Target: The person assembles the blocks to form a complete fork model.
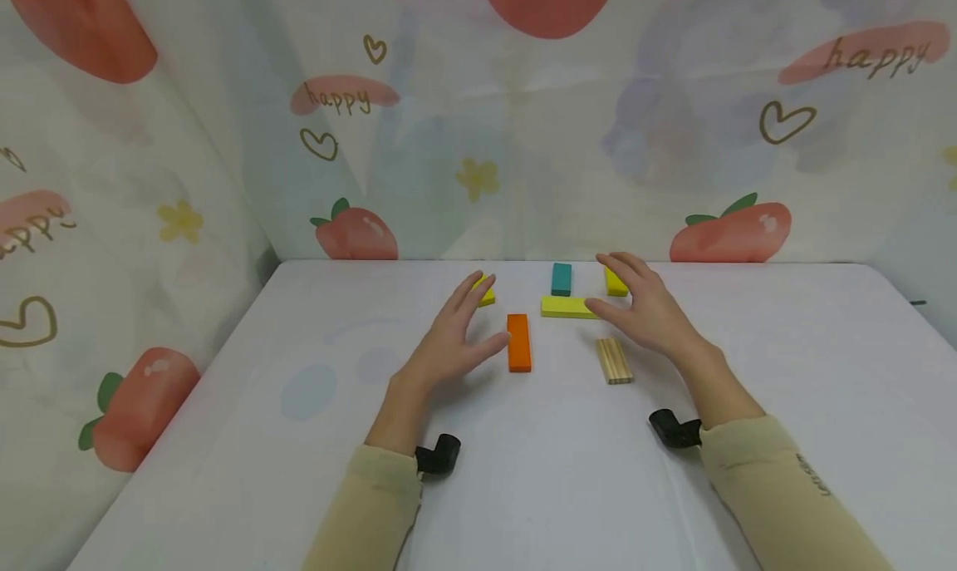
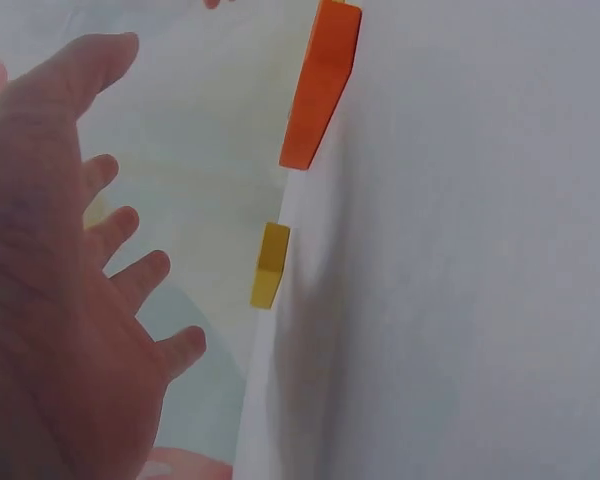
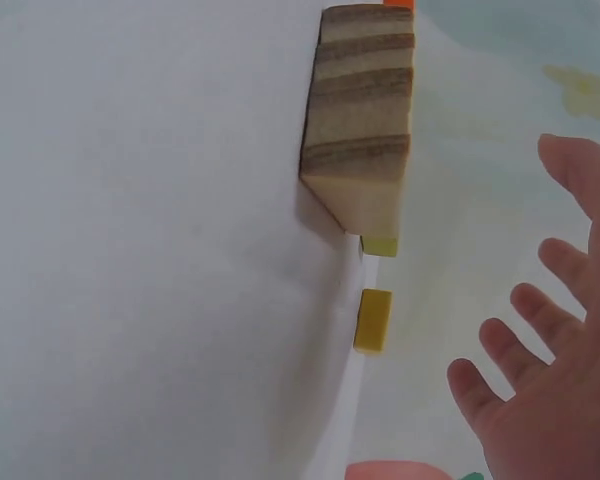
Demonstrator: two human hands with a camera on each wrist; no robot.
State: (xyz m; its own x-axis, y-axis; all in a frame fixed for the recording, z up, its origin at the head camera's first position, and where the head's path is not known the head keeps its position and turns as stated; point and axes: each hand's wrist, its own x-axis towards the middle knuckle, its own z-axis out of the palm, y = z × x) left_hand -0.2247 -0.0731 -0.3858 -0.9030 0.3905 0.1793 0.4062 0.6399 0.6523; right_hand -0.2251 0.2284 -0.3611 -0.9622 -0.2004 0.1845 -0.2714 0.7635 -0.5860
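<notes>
Above the white table, my left hand [image 1: 453, 338] is spread with its thumb apart from the fingers, holding nothing. Its thumb tip overlaps the edge of an orange block [image 1: 519, 343] in the head view, and its fingers partly cover a small yellow block [image 1: 487, 292]. My right hand [image 1: 649, 309] is likewise spread and holds nothing. Its thumb hides one end of a long yellow block [image 1: 566, 307]; its fingers partly hide another yellow block [image 1: 615, 282]. A striped wooden block [image 1: 615, 361] lies below the right palm. The left wrist view shows the orange block beside the thumb.
A teal block [image 1: 561, 279] lies near the back edge of the table [image 1: 523, 479]. Behind it hangs a printed cloth [image 1: 538, 139] with strawberries and hearts. A black wrist mount [image 1: 441, 455] sits on the left wrist, and another black mount [image 1: 675, 429] on the right.
</notes>
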